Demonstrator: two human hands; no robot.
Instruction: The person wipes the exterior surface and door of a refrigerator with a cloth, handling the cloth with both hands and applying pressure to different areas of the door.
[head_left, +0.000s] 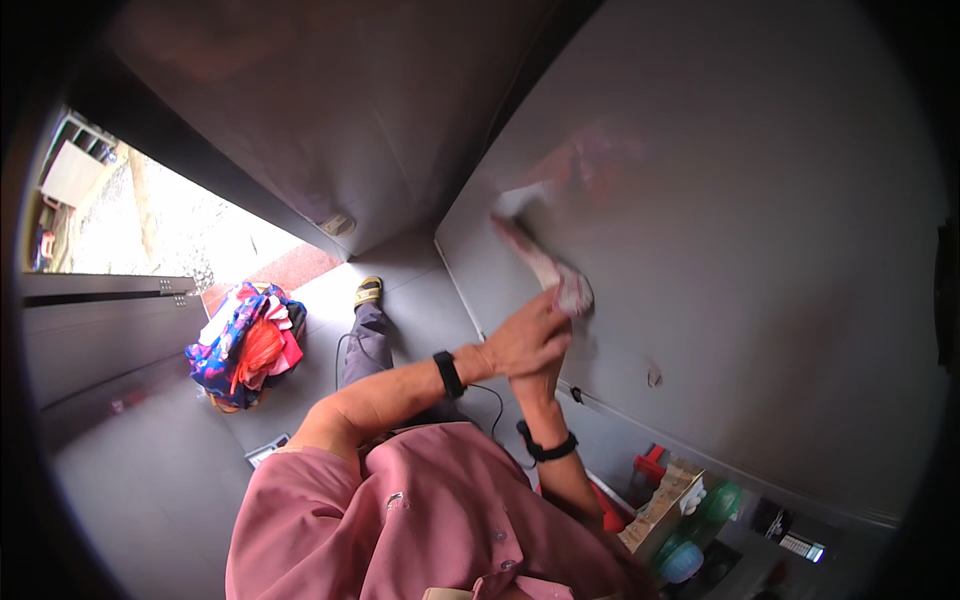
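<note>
A crumpled, pale pinkish cloth (574, 294) is at my fingertips, in front of a glossy grey panel (712, 262). My left hand (526, 341) reaches in from the left, its fingers bent at the cloth's lower edge. Behind and below it, my right hand (534, 384) is mostly covered, so its fingers and grip cannot be made out. From the cloth a pale band runs up and left; whether it is cloth or a reflection is unclear. Each wrist wears a black band.
A colourful bundle of fabric (251, 341) lies on the floor by the bright doorway (180, 217). A dark cable (499, 409) runs near my leg. At lower right are a wooden board (664, 504), a red object (651, 463) and green plastic containers (721, 501).
</note>
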